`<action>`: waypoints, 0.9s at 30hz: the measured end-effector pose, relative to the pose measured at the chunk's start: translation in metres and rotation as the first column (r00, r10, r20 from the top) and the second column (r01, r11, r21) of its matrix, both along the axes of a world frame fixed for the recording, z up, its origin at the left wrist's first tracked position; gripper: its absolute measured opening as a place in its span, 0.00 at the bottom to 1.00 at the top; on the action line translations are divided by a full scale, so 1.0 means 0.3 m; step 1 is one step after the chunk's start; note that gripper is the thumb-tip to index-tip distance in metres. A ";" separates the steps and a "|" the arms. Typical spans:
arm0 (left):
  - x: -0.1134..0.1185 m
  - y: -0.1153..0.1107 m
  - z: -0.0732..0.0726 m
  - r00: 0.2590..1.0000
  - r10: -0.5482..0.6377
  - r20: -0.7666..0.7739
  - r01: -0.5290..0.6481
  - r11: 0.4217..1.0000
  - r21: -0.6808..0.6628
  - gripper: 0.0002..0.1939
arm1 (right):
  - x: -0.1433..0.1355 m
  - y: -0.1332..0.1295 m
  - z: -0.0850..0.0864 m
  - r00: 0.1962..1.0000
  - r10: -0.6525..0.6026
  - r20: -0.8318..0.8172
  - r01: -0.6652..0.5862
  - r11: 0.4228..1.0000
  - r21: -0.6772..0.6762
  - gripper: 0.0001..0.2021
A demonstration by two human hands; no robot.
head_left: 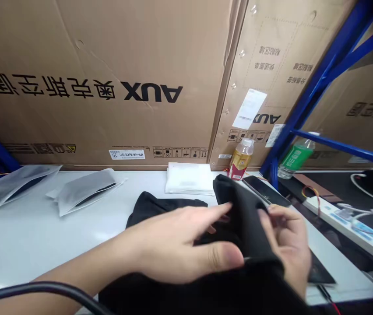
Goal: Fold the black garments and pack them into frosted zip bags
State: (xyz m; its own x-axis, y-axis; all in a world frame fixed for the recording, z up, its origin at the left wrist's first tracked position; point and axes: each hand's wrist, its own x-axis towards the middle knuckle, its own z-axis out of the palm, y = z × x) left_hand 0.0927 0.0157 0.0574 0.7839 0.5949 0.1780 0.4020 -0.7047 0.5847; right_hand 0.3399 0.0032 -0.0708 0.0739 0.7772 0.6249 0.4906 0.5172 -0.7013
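Note:
A piece of black fabric [167, 205], perhaps a garment, is bunched over the front of the white table. My right hand [288, 245] pinches a raised fold of it between thumb and fingers. Stretched across the cloth from the left, my left hand [189, 245] has its thumb and fingers spread apart, close to that same fold. Some left fingertips pass behind the fold and are partly hidden. The cloth's lower part runs out of view at the bottom edge.
Two frosted bags [86, 190] with dark contents lie at left. Behind the cloth sit white packets [189, 178], a drink bottle [241, 159] and a phone [265, 190]. Large cartons [107, 52] and blue frame bars [318, 87] stand behind. A power strip [353, 227] lies at right; a black cable [42, 286] crosses lower left.

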 end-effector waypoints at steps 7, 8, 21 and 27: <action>-0.084 -0.002 0.029 0.999 0.031 -0.032 -0.023 0.974 0.227 0.18 | -0.096 -0.124 0.222 0.954 0.116 0.278 -0.143 0.987 0.078 0.23; -0.100 0.015 0.037 0.994 -0.014 -0.112 0.049 0.945 0.322 0.18 | -0.071 -0.118 0.234 0.947 0.064 0.315 -0.105 0.988 0.113 0.27; -0.259 -0.108 -0.100 0.875 0.387 -0.290 -0.020 0.628 0.778 0.37 | 0.060 -0.067 0.215 0.797 0.172 0.579 -0.128 0.985 -0.116 0.04; -0.358 -0.215 -0.193 0.925 0.337 -0.175 -0.126 0.709 0.694 0.25 | 0.223 -0.054 0.198 0.813 0.050 0.580 0.051 0.986 -0.156 0.11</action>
State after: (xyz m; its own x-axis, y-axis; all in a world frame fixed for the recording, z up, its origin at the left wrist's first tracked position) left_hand -0.0148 -0.0487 -0.0004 0.7137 0.5750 0.4000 0.6702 -0.7266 -0.1513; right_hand 0.4067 -0.0130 -0.0114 -0.2627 0.8682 0.4210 0.8317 0.4250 -0.3573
